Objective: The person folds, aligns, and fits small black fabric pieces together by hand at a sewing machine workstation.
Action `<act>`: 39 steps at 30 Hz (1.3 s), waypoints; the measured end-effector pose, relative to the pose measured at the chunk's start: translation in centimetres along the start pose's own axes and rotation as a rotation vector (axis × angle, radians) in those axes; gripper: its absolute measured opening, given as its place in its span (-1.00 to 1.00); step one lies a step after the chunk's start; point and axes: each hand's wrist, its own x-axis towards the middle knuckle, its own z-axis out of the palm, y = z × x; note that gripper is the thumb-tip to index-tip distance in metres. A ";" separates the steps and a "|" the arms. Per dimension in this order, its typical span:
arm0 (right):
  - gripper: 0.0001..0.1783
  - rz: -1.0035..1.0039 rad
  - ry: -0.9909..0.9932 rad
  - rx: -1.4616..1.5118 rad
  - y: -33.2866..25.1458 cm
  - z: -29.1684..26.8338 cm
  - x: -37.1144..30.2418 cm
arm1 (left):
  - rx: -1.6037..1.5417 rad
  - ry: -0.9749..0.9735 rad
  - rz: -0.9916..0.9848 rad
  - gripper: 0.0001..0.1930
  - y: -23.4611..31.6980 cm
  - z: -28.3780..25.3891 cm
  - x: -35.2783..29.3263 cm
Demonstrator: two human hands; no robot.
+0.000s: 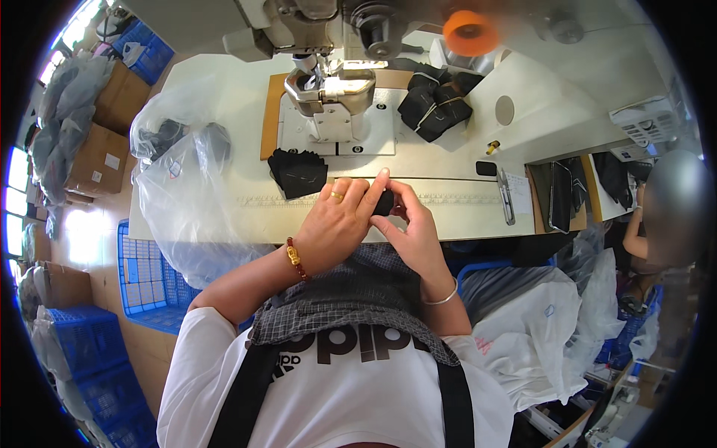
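At the table's front edge, a small black fabric piece (383, 203) sits between my two hands, mostly covered by them. My right hand (415, 230) pinches it from the right, thumb below and fingers above. From the left, my left hand (334, 216) closes against the same piece, index finger reaching along its top; its thumb is hidden. A fanned stack of black fabric pieces (299, 173) lies just beyond my left hand. Behind it stands the sewing machine's metal head and post (328, 101). Tied bundles of black pieces (435, 110) rest right of the machine.
Clear plastic bags (183, 179) cover the table's left side. On the right are tweezers or snips (507, 198) and a small black object (486, 169). A blue crate (146, 276) stands low left; white plastic sacks (530, 328) lie low right. Another person's arm (635, 235) shows far right.
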 end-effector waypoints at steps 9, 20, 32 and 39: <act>-0.68 -0.215 0.037 -0.634 0.5 -0.8 -0.1 | -0.375 0.004 -0.041 -0.22 -0.3 1.1 -0.2; -0.66 -0.310 0.058 -0.639 0.7 0.6 -0.2 | -0.606 0.055 -0.141 -0.24 -0.6 2.6 -1.7; -0.54 -0.310 0.051 -0.825 1.0 1.2 -0.7 | -0.569 0.084 -0.063 -0.23 0.8 2.4 -0.5; -0.68 -0.370 0.085 -0.846 1.5 1.1 -0.6 | -0.649 -0.006 -0.143 -0.27 -0.1 1.7 -0.1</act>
